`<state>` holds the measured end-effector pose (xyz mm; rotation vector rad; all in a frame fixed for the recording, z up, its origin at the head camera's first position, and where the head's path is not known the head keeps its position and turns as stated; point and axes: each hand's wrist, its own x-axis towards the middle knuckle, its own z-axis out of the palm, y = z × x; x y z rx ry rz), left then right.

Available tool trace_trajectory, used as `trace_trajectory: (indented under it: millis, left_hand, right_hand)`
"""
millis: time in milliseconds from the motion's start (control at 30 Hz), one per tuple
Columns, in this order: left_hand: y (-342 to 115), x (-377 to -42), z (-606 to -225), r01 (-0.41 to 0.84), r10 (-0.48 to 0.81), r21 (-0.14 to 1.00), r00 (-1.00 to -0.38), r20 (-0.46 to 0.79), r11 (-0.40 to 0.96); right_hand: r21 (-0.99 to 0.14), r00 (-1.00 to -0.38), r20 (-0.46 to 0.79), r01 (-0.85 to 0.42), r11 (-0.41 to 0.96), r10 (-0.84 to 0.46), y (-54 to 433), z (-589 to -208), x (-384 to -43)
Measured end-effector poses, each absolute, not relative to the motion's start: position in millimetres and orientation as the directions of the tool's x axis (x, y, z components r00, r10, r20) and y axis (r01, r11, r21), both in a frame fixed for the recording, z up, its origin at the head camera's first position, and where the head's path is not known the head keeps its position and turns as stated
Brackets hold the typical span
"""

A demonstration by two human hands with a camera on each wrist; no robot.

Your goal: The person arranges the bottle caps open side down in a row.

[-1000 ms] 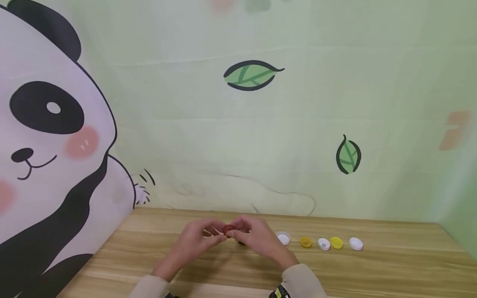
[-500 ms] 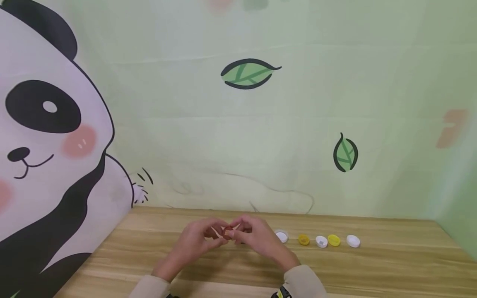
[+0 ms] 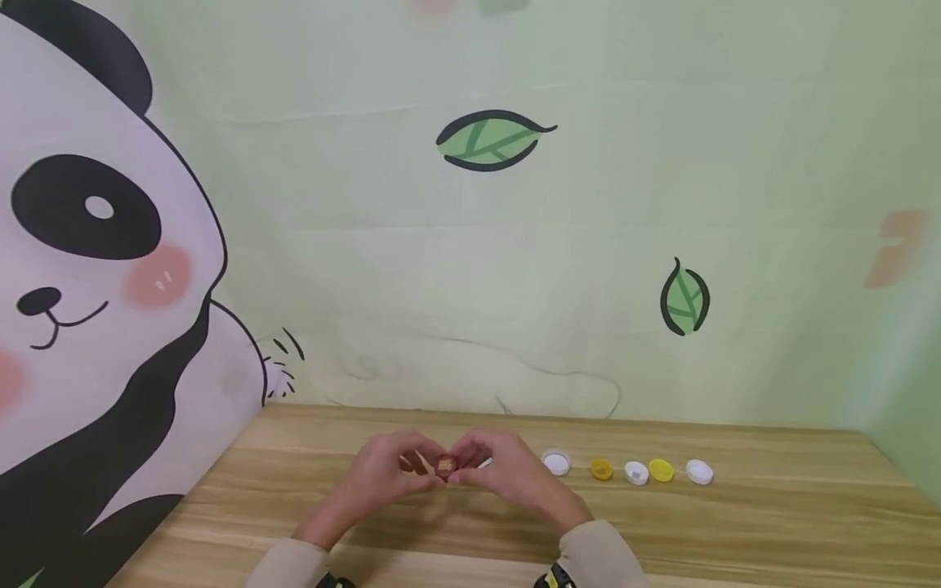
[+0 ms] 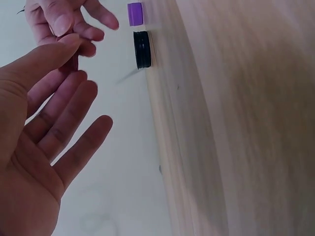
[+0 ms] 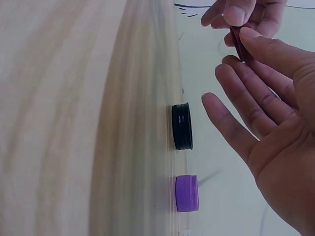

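Both hands hold a small red bottle cap (image 3: 445,466) between them, above the wooden table. In the head view its round face shows a yellowish mark. The left hand (image 3: 385,474) pinches its left edge between thumb and fingers, and the right hand (image 3: 515,469) pinches the right edge. Seen from the right wrist, the red cap (image 5: 239,44) is nearly edge-on, with the other fingers of the right hand (image 5: 275,108) spread out. In the left wrist view, the fingers of the left hand (image 4: 44,128) cover most of the cap.
A black cap (image 5: 181,126) and a purple cap (image 5: 187,193) stand on the table beyond the hands. Farther right lie a white cap (image 3: 556,463), an orange cap (image 3: 601,469), another white one, a yellow cap (image 3: 661,469) and a third white one. A printed cloth wall rises behind.
The red cap has turned between the fingers, so its marked face shows more fully to the head camera. Both hands stay in nearly the same place.
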<state>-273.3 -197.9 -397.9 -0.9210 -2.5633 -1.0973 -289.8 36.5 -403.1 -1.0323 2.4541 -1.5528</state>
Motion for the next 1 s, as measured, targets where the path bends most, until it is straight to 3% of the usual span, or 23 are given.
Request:
trace_trajectory:
  millis: [500,1000]
  left_hand:
    - [-210.2,-272.7,-393.6,0.544,0.559,0.617,-0.806,0.196,0.569]
    - [-213.8,-271.5,-398.4,0.418,0.596,0.736,-0.803,0.026,0.532]
  right_hand:
    - [-0.856,-0.750,0.169,-0.433,0.282,-0.639,28.1,-408.1,-283.5]
    - [-0.824,-0.727,0.099,-0.443,0.353,-0.680,22.2,-411.9,-277.9]
